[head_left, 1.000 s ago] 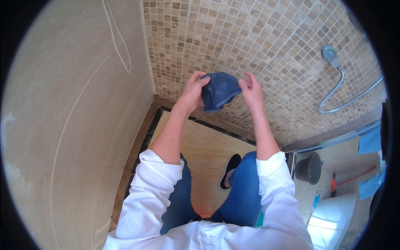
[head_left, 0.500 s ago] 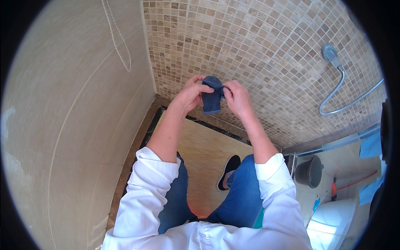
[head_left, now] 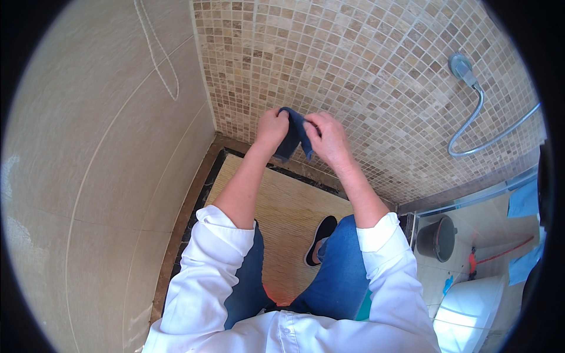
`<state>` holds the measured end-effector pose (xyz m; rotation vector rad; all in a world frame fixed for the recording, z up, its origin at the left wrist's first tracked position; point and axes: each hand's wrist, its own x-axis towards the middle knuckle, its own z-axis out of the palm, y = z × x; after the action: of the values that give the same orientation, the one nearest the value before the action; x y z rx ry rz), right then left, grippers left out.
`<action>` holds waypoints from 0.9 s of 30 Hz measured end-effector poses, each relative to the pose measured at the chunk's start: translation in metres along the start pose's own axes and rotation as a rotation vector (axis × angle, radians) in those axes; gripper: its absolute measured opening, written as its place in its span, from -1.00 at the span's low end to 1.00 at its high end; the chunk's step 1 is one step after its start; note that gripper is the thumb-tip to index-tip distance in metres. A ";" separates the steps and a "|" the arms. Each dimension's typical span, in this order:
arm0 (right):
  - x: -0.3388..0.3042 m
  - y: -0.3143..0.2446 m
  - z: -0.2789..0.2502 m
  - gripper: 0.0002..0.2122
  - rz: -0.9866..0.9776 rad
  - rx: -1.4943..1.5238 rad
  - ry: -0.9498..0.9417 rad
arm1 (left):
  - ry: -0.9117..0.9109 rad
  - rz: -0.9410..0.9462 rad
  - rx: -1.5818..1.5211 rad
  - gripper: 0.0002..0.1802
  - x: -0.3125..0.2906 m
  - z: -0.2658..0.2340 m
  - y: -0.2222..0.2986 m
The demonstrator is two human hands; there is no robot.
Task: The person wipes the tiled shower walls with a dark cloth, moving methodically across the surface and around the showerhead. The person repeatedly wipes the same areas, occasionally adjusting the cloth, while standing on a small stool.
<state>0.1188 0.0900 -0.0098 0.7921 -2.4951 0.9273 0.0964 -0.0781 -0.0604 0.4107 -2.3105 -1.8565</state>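
A dark navy sock point(head_left: 287, 142) hangs between my hands in front of the mosaic-tiled wall, folded over at the top with its two ends drooping apart. My left hand point(head_left: 272, 130) is closed on its upper left part, thumb toward the cloth. On the other side, my right hand point(head_left: 328, 139) grips the upper right part with bent fingers. Both forearms reach forward from rolled white sleeves. Some of the cloth is hidden behind my fingers.
A looped cord point(head_left: 160, 53) hangs by the left wall. A metal shower hose point(head_left: 468, 130) curves down at the right. Beyond the glass edge stand a dark bucket point(head_left: 436, 238) and a white toilet point(head_left: 469, 312). My black shoe point(head_left: 321, 238) rests on the beige shower floor point(head_left: 282, 203).
The sock was spread flat facing me and is now folded over, its ends apart. My left hand has turned, its back now toward me. The view has shifted slightly.
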 end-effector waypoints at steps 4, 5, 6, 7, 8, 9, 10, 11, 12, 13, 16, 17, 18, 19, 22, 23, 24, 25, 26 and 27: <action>-0.001 -0.005 0.004 -0.80 0.046 0.169 -0.211 | -0.150 -0.381 -0.601 -0.67 0.000 -0.002 0.012; 0.002 -0.002 0.004 -0.79 0.139 0.278 -0.255 | -0.166 -0.387 -0.716 -0.68 0.001 -0.003 0.009; 0.005 0.002 -0.001 -0.78 0.321 0.527 -0.237 | -0.201 -0.390 -0.769 -0.68 0.004 -0.004 0.006; 0.007 0.009 -0.007 -0.77 0.340 0.536 -0.115 | -0.236 -0.369 -0.802 -0.69 0.000 -0.005 0.011; 0.011 0.017 -0.010 -0.76 0.276 0.457 0.051 | -0.269 -0.345 -0.835 -0.69 -0.005 -0.008 0.019; 0.012 0.024 -0.012 -0.74 0.211 0.375 0.215 | -0.303 -0.320 -0.867 -0.70 -0.010 -0.009 0.025; 0.010 0.032 -0.013 -0.74 0.250 0.426 0.191 | -0.328 -0.319 -0.864 -0.70 -0.011 -0.010 0.027; 0.007 0.039 -0.013 -0.73 0.290 0.476 0.168 | -0.353 -0.318 -0.860 -0.70 -0.011 -0.011 0.029; 0.006 0.048 -0.015 -0.73 0.329 0.527 0.145 | -0.379 -0.317 -0.856 -0.70 -0.011 -0.011 0.032; 0.005 0.047 -0.020 -0.73 0.411 0.661 0.053 | -0.381 -0.319 -0.861 -0.70 -0.010 -0.012 0.030; 0.002 0.050 -0.034 -0.76 0.514 0.979 -0.158 | -0.382 -0.312 -0.880 -0.68 -0.004 -0.012 0.024; 0.003 0.056 -0.034 -0.77 0.485 0.917 -0.154 | -0.378 -0.302 -0.890 -0.66 -0.001 -0.013 0.022; 0.004 0.061 -0.035 -0.78 0.456 0.855 -0.150 | -0.375 -0.291 -0.900 -0.64 0.001 -0.013 0.020; 0.002 0.069 -0.037 -0.79 0.434 0.788 -0.141 | -0.455 -0.300 -0.933 -0.66 -0.003 -0.010 0.027; -0.002 0.066 -0.040 -0.80 0.515 0.854 -0.099 | -0.550 -0.224 -0.880 -0.72 -0.023 -0.013 0.047; -0.002 0.062 -0.042 -0.80 0.560 0.979 -0.075 | -0.495 -0.138 -0.771 -0.74 -0.023 -0.005 0.042; -0.002 0.058 -0.045 -0.80 0.604 1.104 -0.051 | -0.438 -0.053 -0.662 -0.76 -0.021 0.000 0.037; -0.003 0.055 -0.051 -0.80 0.647 1.224 -0.021 | -0.409 -0.066 -0.652 -0.78 -0.022 0.003 0.039; -0.006 0.053 -0.054 -0.78 0.629 1.303 -0.016 | -0.379 -0.079 -0.642 -0.79 -0.023 0.005 0.040; -0.008 0.049 -0.056 -0.75 0.610 1.381 -0.013 | -0.349 -0.092 -0.632 -0.79 -0.024 0.007 0.041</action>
<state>0.1027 0.1619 0.0026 0.2595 -1.7849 2.9087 0.1120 -0.0567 -0.0206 0.1101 -1.7335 -2.7304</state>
